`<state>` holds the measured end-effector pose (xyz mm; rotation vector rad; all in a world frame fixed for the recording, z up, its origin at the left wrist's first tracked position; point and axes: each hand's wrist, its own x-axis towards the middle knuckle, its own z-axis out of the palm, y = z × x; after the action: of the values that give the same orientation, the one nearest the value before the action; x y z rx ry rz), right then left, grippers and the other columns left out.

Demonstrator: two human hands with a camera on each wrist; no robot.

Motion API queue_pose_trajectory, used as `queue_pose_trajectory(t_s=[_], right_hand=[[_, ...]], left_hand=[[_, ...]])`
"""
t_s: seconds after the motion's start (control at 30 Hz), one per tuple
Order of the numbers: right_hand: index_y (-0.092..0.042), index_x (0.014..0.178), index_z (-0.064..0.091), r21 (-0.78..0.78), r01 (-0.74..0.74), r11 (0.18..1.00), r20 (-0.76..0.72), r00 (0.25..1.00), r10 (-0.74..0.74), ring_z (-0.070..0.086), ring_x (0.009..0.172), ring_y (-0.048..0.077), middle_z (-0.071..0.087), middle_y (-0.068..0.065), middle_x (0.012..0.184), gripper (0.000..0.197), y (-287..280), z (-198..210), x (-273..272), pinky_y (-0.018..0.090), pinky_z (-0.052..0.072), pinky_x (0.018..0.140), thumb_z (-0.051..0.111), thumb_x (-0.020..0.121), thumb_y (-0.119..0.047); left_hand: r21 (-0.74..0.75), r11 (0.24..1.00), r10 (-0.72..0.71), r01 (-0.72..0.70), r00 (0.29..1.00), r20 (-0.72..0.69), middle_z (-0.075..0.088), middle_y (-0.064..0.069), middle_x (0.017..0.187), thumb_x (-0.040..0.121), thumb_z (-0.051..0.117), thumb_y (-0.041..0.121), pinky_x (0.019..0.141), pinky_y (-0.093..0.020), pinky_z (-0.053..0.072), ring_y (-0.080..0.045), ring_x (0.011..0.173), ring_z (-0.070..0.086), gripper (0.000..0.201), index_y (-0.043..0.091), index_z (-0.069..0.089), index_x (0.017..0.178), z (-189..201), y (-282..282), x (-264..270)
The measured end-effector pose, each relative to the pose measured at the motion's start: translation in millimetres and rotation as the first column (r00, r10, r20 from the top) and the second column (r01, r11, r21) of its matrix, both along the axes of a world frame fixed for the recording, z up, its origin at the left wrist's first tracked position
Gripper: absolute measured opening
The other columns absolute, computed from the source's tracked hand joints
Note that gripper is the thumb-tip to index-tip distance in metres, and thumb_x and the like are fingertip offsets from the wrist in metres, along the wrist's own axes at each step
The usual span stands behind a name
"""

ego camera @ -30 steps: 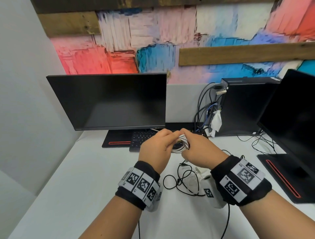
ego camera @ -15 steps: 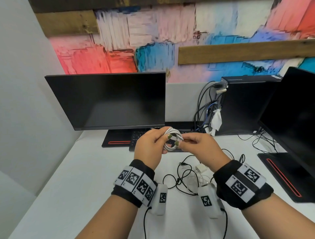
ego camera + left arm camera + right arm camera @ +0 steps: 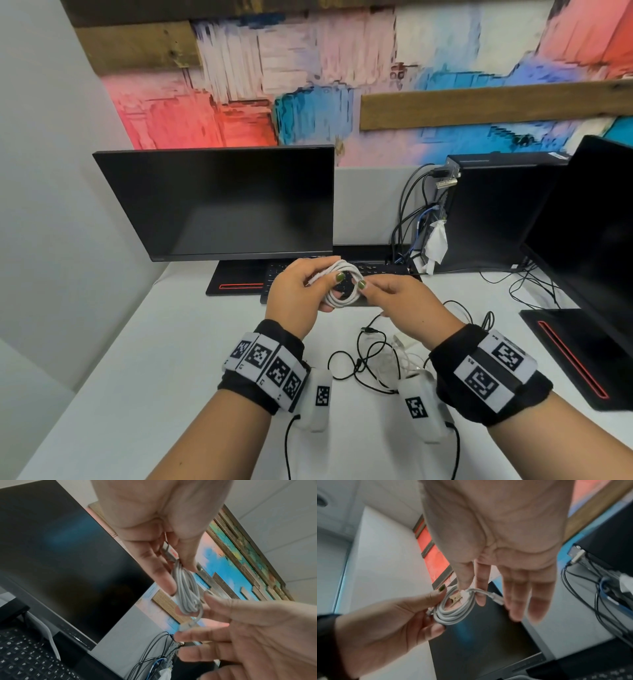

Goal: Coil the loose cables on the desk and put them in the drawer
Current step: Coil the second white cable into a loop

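Holding white coiled cable mid-air above desk: left hand grips coil's left side, right hand pinches its right end, other fingers straight.

A white cable is wound into a small round coil of several loops, held up above the surface in front of the keyboard, pinched on its left side by the left hand and on its right by the right hand. Below them, on the near surface, loose black cables lie tangled with another white cable.
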<state>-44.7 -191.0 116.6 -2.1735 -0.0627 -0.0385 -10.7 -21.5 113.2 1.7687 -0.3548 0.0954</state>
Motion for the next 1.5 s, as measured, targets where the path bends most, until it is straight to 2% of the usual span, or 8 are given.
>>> queue_pose_trajectory(t_s=[0.1,0.27,0.5,0.7,0.87,1.03,1.37,1.5], right_hand=[[-0.022,0.094,0.072,-0.121,-0.017,0.993,0.066,0.998,0.025,0.061,0.093,0.015,0.070,-0.005,0.095,0.027,0,5,-1,0.032,0.047,0.084,0.046,0.098,-0.029],[-0.031,0.107,0.071,0.061,0.025,0.998,0.048,0.998,-0.028,0.063,0.094,0.003,0.071,-0.013,0.099,0.021,-2,3,-2,0.024,0.048,0.086,0.054,0.094,-0.029],[-0.018,0.078,0.074,0.197,0.137,0.971,0.032,0.989,-0.147,0.068,0.085,0.014,0.073,-0.002,0.083,0.016,-3,-4,4,0.017,0.048,0.064,0.063,0.089,-0.020],[-0.019,0.076,0.074,0.167,0.149,0.975,0.002,0.988,-0.151,0.067,0.086,0.020,0.073,0.000,0.083,0.016,-3,-12,5,0.036,0.053,0.085,0.064,0.088,-0.021],[-0.027,0.073,0.071,0.031,0.111,0.993,-0.048,0.993,-0.109,0.050,0.063,0.014,0.066,0.011,0.075,0.018,4,-21,6,0.018,0.044,0.055,0.060,0.088,-0.026],[-0.013,0.096,0.072,0.038,0.138,0.990,-0.106,0.985,-0.133,0.066,0.088,0.024,0.071,0.009,0.096,0.034,12,-41,12,0.044,0.051,0.088,0.047,0.095,-0.036],[-0.028,0.082,0.071,0.085,0.128,0.988,-0.321,0.942,-0.095,0.067,0.079,0.019,0.072,0.001,0.088,0.022,26,-99,13,0.027,0.050,0.074,0.057,0.088,-0.013],[-0.019,0.086,0.071,-0.005,0.059,0.998,-0.416,0.908,-0.056,0.065,0.083,0.015,0.070,0.000,0.092,0.014,29,-125,10,0.028,0.051,0.086,0.059,0.087,-0.012]], left_hand=[[-0.041,0.999,-0.001,0.000,1.000,-0.022,0.066,0.001,0.100,0.088,0.062,0.014,0.056,-0.028,0.058,-0.012,0.079,0.068,0.022,0.034,0.069,0.095,1,0,-2],[-0.114,0.993,-0.038,0.029,0.996,-0.078,0.069,-0.002,0.101,0.088,0.062,0.013,0.055,-0.025,0.057,-0.015,0.079,0.070,0.020,0.020,0.071,0.104,1,1,-1],[-0.139,0.988,-0.082,0.060,0.984,-0.156,0.072,-0.004,0.098,0.096,0.050,0.020,0.064,-0.035,0.060,-0.020,0.084,0.070,0.024,0.018,0.071,0.106,-3,0,0],[0.022,1.000,-0.003,0.006,0.992,-0.129,0.070,0.004,0.081,0.096,0.050,0.029,0.069,-0.031,0.056,-0.013,0.074,0.063,0.025,0.024,0.074,0.093,-12,10,6],[0.257,0.961,-0.094,0.105,0.994,-0.057,0.061,0.019,0.065,0.085,0.065,0.018,0.063,-0.011,0.041,0.007,0.057,0.052,0.018,0.027,0.073,0.099,-24,19,7],[0.300,0.954,0.027,0.023,0.986,-0.163,0.060,0.009,0.052,0.081,0.069,0.014,0.055,-0.014,0.043,-0.007,0.048,0.050,0.011,0.017,0.074,0.090,-50,37,13],[0.312,0.947,0.208,-0.075,0.885,-0.416,0.058,0.001,0.049,0.083,0.067,0.010,0.061,-0.023,0.045,-0.014,0.054,0.052,0.018,0.021,0.072,0.069,-111,86,17],[0.357,0.926,0.295,-0.121,0.821,-0.489,0.058,0.003,0.050,0.082,0.068,0.008,0.062,-0.022,0.044,-0.013,0.052,0.051,0.010,0.013,0.073,0.075,-138,103,18]])
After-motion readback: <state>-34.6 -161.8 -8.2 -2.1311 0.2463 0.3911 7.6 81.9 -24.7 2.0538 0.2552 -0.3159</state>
